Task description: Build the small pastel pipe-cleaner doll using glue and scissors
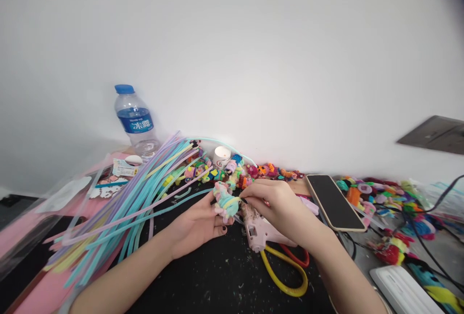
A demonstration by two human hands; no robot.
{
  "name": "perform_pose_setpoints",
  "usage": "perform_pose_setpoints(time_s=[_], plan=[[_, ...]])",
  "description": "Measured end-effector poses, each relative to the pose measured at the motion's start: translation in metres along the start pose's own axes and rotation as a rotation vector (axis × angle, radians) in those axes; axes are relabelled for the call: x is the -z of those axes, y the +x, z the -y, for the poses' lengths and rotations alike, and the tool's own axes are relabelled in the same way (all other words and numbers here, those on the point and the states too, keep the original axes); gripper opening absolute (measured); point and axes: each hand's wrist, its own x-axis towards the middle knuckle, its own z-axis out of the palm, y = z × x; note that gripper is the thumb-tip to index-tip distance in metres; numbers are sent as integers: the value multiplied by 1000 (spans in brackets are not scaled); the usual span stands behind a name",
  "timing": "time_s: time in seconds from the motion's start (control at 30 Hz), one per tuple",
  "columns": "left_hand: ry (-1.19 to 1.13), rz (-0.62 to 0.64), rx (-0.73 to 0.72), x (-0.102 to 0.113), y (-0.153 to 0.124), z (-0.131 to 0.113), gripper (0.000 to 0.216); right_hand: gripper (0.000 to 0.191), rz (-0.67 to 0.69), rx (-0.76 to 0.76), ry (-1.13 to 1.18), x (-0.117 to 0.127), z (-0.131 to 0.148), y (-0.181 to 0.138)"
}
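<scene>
The left hand (197, 224) clasps a small fuzzy piece (228, 203), mint green, yellow-banded, pink-edged, above the black worktop (203, 280); the right hand (273, 200) bunches its fingertips beside it, grip unclear.

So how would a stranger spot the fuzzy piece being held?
Below the white wall, find the black work surface. Over it, the left hand holds the fuzzy piece: pastel mint, yellow band, pinkish edges. Unlike the colourful pieces behind, it is held.

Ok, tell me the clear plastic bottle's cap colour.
The cap is blue, shown best in the head view.
</scene>
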Motion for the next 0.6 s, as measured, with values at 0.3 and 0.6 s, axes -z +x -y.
perform_pose_setpoints(time_s=[0.3,0.6], plan=[[29,-66,-71,-4,1,6,37,20,80,41,-2,-3,10,1],[186,-138,-57,-6,-1,5,40,14,79,-35,-13,-4,10,2]])
